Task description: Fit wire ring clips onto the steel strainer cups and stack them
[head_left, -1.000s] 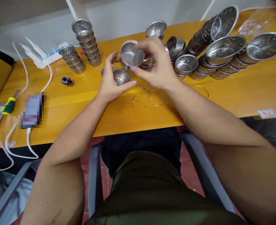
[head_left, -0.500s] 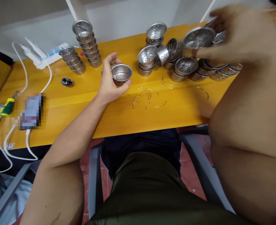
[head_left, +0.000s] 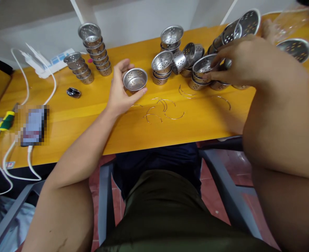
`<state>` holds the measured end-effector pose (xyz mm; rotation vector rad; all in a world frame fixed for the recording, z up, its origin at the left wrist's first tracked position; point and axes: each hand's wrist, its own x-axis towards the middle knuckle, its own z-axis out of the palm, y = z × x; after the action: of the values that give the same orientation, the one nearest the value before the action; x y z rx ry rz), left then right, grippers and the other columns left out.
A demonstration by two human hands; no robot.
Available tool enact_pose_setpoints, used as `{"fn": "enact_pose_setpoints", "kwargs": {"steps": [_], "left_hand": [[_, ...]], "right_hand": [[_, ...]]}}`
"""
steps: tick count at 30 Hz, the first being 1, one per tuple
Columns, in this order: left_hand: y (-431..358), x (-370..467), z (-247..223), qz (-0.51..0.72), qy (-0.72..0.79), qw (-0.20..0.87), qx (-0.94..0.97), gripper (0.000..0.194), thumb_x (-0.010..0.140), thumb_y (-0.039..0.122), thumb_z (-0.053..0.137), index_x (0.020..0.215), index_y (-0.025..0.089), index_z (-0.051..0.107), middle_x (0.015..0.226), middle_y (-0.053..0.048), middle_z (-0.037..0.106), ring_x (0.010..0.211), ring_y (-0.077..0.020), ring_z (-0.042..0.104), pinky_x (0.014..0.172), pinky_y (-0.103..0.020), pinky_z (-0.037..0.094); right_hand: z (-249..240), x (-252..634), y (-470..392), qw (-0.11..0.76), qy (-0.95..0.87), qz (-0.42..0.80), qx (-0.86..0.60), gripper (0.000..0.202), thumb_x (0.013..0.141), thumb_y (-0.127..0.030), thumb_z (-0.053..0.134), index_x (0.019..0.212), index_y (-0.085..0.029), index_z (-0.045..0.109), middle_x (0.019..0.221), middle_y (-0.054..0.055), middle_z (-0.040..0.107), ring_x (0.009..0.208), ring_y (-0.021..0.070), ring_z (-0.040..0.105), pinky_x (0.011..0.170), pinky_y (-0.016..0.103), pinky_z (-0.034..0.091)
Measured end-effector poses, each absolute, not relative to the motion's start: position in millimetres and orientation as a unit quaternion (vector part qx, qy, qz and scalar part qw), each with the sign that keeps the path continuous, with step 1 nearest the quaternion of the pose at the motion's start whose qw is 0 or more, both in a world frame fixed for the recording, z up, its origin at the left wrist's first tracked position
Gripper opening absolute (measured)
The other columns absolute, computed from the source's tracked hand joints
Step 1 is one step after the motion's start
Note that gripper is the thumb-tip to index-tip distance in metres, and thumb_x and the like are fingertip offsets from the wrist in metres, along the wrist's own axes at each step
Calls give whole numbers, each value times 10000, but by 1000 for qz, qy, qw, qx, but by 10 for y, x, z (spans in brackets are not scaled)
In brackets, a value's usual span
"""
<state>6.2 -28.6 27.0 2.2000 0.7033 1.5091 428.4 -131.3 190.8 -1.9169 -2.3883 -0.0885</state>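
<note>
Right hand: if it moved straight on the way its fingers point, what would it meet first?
The right hand would likely meet the perforated metal cup to its left first; depth leaves any contact unclear.

from the wearer's head, one view looks forward and steeply down, past the torso [head_left: 165, 210], onto the nearby table [head_left: 133, 134].

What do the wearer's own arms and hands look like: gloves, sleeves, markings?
The left hand and right hand are ungloved, with no watch or bracelet showing on either wrist. No sleeves show on the visible lengths of arm; a thin dark mark shows on the left upper arm. A dark green top covers the torso.
</note>
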Motion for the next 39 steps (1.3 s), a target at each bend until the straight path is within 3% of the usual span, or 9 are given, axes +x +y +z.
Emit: {"fn": "enact_pose_setpoints", "kwargs": {"steps": [4, 7, 10, 13, 16, 25, 30, 33, 39], "left_hand": [[-235, 54, 236, 532, 263, 185, 783, 1257, 921, 1032, 1033, 1857, 457, 421, 1903, -99, 614, 1847, -448, 582, 1564, -698, 530], [-204, 48, 233, 545, 263, 166, 779, 1306, 869, 1047, 1051, 1862, 464, 434, 1908, -127, 584, 1833, -480, 582, 1544, -730, 545], [-200, 35, 266, 539, 276, 135, 784, 1298, 782, 1022, 1113, 1798, 450, 543, 1877, -165, 596, 1829, -531, 573, 1530, -773, 549], [-230, 28, 318, 525, 276, 143, 792, 1222, 734, 972, 1169, 1691, 417, 649, 1862, -171, 615, 1845, -556, 547, 1537, -800, 532], [-274, 27, 355, 519, 284, 175, 787, 1186, 779, 929, 1165, 1700, 397, 639, 1806, -175, 651, 1791, -535, 609, 1521, -773, 559], [-307, 71, 301, 525, 279, 172, 786, 1298, 842, 999, 1074, 1843, 430, 475, 1851, -182, 635, 1753, -498, 684, 1495, -696, 622], [-250, 110, 207, 558, 248, 182, 770, 1200, 880, 1132, 921, 1787, 449, 531, 1677, -136, 740, 1572, -442, 822, 1426, -680, 689], [-201, 102, 175, 582, 210, 229, 751, 1118, 847, 1192, 874, 1682, 491, 630, 1555, -107, 806, 1405, -429, 885, 1284, -712, 779], [-214, 87, 189, 529, 240, 275, 766, 1249, 800, 1107, 1021, 1761, 472, 535, 1642, -134, 780, 1490, -444, 855, 1241, -680, 781]], "right_hand": [[2056, 4223, -1485, 139, -814, -45, -562, 141, 1215, -309, 888, 1161, -299, 758, 1606, 289, 824, 1707, 483, 699, 1496, 627, 483], [2067, 4038, -1646, 177, -814, 34, -553, 31, 1228, -294, 803, 1256, -296, 816, 1416, 240, 897, 1361, 399, 865, 1247, 508, 642], [1883, 3820, -1664, -9, -806, 100, -583, 95, 1217, -250, 795, 1255, -195, 862, 1232, 225, 936, 1075, 376, 890, 1011, 487, 652], [1636, 3684, -1583, -175, -786, 66, -589, 286, 1290, -256, 632, 1266, -91, 864, 1392, 372, 900, 1239, 455, 889, 996, 488, 625], [1507, 3661, -1520, -153, -785, 48, -599, 352, 1286, -206, 517, 1244, -102, 851, 1444, 390, 889, 1288, 466, 891, 977, 477, 614], [1477, 3545, -1380, -160, -813, 41, -558, 116, 1143, -200, 717, 1065, -210, 802, 1132, 213, 899, 1110, 402, 866, 874, 443, 571], [1765, 3476, -1416, -9, -809, 102, -578, 128, 1098, -109, 782, 1120, -225, 734, 1227, 207, 904, 1091, 352, 828, 928, 440, 565], [2119, 3405, -1494, 133, -783, 164, -585, 236, 1079, -21, 736, 1123, -252, 721, 1063, 108, 878, 904, 263, 780, 835, 393, 541], [2180, 3061, -1389, 395, -730, 335, -445, 135, 1279, -254, 700, 1160, -280, 759, 855, 4, 750, 726, 237, 743, 679, 412, 588]]}}
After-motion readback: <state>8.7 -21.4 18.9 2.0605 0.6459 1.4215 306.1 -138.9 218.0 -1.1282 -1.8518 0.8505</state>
